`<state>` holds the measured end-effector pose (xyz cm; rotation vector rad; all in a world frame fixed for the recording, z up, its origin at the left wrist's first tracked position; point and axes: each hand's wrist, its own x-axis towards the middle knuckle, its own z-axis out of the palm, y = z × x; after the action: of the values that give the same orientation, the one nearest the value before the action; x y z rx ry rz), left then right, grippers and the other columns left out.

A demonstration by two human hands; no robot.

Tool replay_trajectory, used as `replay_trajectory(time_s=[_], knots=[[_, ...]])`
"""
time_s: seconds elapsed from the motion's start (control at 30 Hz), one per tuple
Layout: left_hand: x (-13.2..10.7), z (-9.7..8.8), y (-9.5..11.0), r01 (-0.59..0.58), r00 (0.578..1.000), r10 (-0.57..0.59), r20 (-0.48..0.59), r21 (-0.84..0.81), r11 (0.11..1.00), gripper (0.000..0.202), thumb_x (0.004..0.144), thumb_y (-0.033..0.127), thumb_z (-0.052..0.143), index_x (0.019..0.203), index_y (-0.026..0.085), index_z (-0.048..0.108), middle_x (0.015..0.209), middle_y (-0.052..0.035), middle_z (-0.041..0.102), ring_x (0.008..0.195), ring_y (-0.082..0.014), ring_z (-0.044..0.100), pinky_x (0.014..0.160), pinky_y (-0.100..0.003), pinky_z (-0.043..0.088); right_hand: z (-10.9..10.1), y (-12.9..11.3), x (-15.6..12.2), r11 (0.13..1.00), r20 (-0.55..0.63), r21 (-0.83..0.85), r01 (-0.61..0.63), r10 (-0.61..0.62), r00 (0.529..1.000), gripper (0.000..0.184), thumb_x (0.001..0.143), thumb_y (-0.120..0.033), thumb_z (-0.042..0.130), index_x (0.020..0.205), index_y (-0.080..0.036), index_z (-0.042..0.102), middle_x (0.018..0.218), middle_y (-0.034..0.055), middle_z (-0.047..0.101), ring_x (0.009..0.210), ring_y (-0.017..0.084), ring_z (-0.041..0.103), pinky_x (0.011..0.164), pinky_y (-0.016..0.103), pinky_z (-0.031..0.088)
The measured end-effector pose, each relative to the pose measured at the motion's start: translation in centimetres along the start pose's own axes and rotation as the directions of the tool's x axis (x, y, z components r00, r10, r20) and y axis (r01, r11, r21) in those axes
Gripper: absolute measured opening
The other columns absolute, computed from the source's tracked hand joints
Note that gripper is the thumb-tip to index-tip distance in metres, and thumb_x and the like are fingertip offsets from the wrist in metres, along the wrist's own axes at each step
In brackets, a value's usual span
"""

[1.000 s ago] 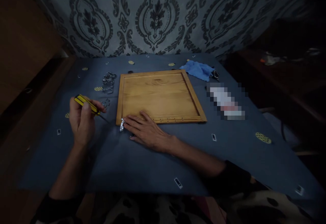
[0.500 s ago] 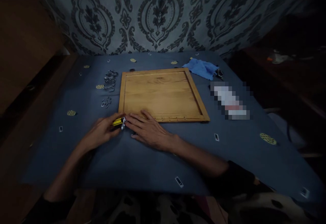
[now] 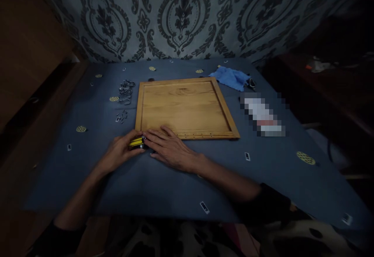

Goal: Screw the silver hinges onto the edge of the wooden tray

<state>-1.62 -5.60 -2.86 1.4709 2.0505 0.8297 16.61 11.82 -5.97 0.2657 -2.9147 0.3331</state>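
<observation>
My left hand [image 3: 120, 152] is closed around a yellow-and-black tape measure [image 3: 136, 142] at the near left corner of a wooden framed board [image 3: 181, 107]. Fingers stretched out, my right hand [image 3: 172, 149] lies across the board's near edge, its fingertips touching or very close to the tape measure. A small dark thing shows beneath its thumb side; I cannot make out what it is. Along the near edge, right of my fingers, runs a row of small dark dots. The board's near left corner is hidden by my hands.
Several metal hooks [image 3: 126, 92] lie left of the board, with small screws [image 3: 122, 116] nearer me. Behind the board's right corner is a blue cloth [image 3: 232, 78] beside a dark tool [image 3: 251, 83]. A blurred-out packet [image 3: 261, 114] lies on the right of the blue tablecloth [image 3: 163, 194].
My left hand has turned the tape measure slightly, so more of its yellow side shows and the shiny metal part shows less. My right hand has stayed in place.
</observation>
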Motion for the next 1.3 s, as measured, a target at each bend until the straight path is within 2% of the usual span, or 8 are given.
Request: replay_trajectory(time_s=[0.33,0.6,0.77,0.83,0.93,1.07,1.3], knots=[[0.21,0.27,-0.45,-0.029,0.999,0.030,-0.016,0.022,0.999,0.046,0.092,0.056,0.071,0.125,0.025,0.068,0.114,-0.0038,0.081,0.101,-0.0259,0.079,0.085,-0.033,0.063,-0.11,-0.01,-0.01,1.000,0.006,0.026,-0.010,0.010,1.000,0.051,0.113,-0.035,0.047,0.159,-0.014,0.048,0.166,0.0127,0.049,0.161,0.025,0.036,0.132,0.057,0.031],[0.18,-0.02,-0.16,-0.029,1.000,0.029,0.005,0.012,1.000,0.045,0.093,0.054,0.071,0.127,0.026,0.067,0.117,-0.0033,0.080,0.106,-0.0252,0.078,0.089,-0.033,0.062,0.08,0.03,-0.08,0.999,-0.005,0.041,-0.003,0.003,1.000,0.050,0.113,-0.036,0.047,0.158,-0.015,0.049,0.166,0.0134,0.050,0.161,0.026,0.037,0.132,0.057,0.031],[0.19,-0.16,-0.12,-0.016,1.000,0.015,0.013,0.016,1.000,0.046,0.091,0.055,0.072,0.125,0.025,0.067,0.114,-0.0030,0.080,0.102,-0.0242,0.078,0.088,-0.032,0.062,0.49,0.43,-0.49,0.991,-0.143,0.130,0.010,0.009,0.990,0.046,0.112,-0.030,0.047,0.154,-0.013,0.053,0.161,0.0175,0.055,0.158,0.026,0.043,0.128,0.056,0.038],[0.17,-0.19,-0.12,-0.002,1.000,0.002,0.015,0.031,1.000,0.046,0.091,0.056,0.072,0.125,0.025,0.067,0.113,-0.0026,0.080,0.100,-0.0242,0.078,0.087,-0.032,0.062,0.53,0.64,-0.65,0.983,-0.216,0.182,0.010,0.030,0.976,0.044,0.111,-0.025,0.047,0.153,-0.015,0.055,0.157,0.0170,0.059,0.154,0.026,0.048,0.125,0.054,0.044],[0.12,-0.16,-0.14,0.013,1.000,-0.013,0.007,0.041,0.999,0.047,0.091,0.057,0.072,0.125,0.026,0.067,0.113,-0.0024,0.081,0.098,-0.0247,0.078,0.085,-0.032,0.061,0.47,0.80,-0.74,0.975,-0.259,0.223,0.017,0.043,0.965,0.043,0.109,-0.021,0.046,0.151,-0.016,0.057,0.151,0.0161,0.064,0.149,0.026,0.052,0.121,0.052,0.048],[0.11,-0.10,-0.14,0.003,1.000,-0.003,0.007,0.036,0.999,0.046,0.091,0.056,0.072,0.125,0.026,0.067,0.110,-0.0025,0.081,0.094,-0.0244,0.078,0.081,-0.032,0.060,0.33,0.62,-0.65,0.981,-0.236,0.192,0.041,0.005,0.972,0.041,0.109,-0.020,0.046,0.147,-0.010,0.060,0.151,0.0191,0.064,0.151,0.027,0.050,0.123,0.053,0.046],[0.16,-0.09,-0.27,-0.021,1.000,0.021,0.013,0.042,0.999,0.046,0.091,0.054,0.073,0.126,0.024,0.067,0.112,-0.0043,0.080,0.095,-0.0246,0.079,0.082,-0.032,0.061,-0.09,0.19,-0.36,0.990,-0.084,0.138,0.011,0.000,0.996,0.044,0.109,-0.021,0.049,0.152,-0.017,0.058,0.159,0.0143,0.058,0.159,0.026,0.039,0.128,0.057,0.037]])
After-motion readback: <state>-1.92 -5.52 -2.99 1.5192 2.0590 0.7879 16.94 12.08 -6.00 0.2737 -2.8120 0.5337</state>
